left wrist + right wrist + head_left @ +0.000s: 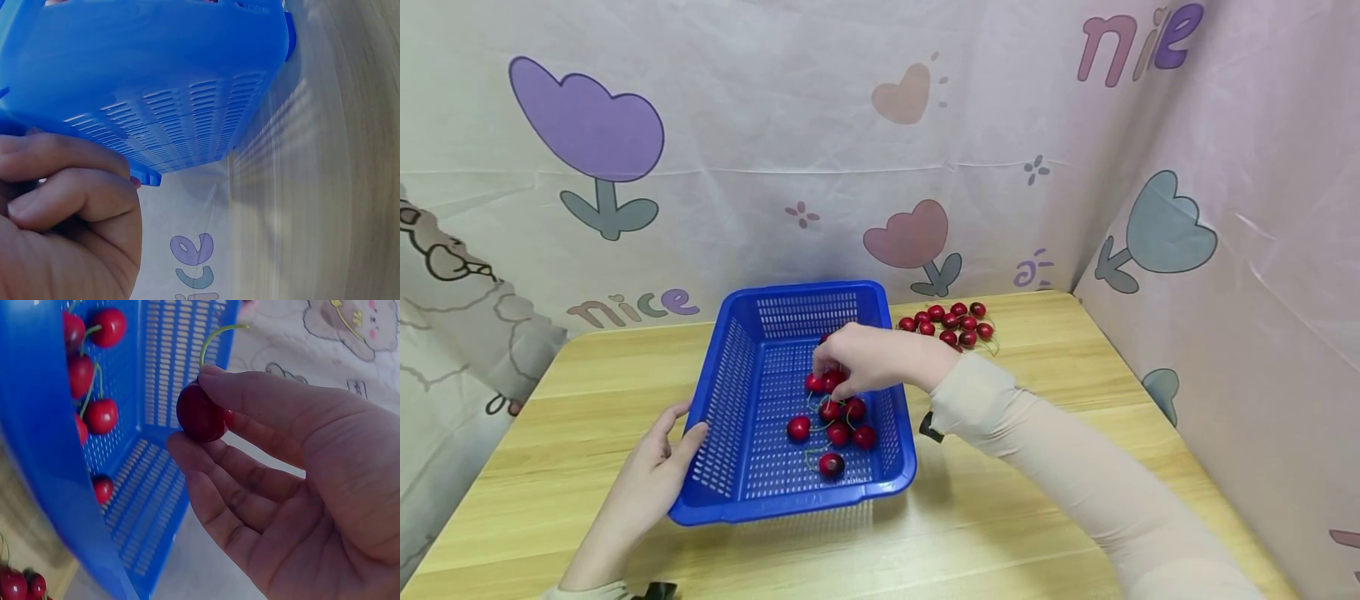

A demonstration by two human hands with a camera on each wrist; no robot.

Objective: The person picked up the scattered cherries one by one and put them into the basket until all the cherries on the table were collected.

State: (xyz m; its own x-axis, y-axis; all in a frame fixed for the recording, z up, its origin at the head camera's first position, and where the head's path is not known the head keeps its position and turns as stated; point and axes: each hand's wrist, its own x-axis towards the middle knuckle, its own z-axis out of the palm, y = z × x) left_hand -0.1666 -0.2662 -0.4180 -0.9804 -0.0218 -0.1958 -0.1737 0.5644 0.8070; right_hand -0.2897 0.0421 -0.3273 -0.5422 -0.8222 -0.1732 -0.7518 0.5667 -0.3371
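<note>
A blue plastic basket with slotted walls stands on the wooden table, several dark red cherries lying in its right half. At its left side, my left hand grips the rim, thumb on top and fingers outside; the left wrist view has those bent fingers beside the basket wall. My right hand is over the inside of the basket. Between thumb and fingertips it pinches a cherry with a curved green stem, and more cherries sit below in the right wrist view.
Right of the basket's far corner, a group of loose cherries with stems lies on the table. A printed cloth hangs behind the table and another along its right side.
</note>
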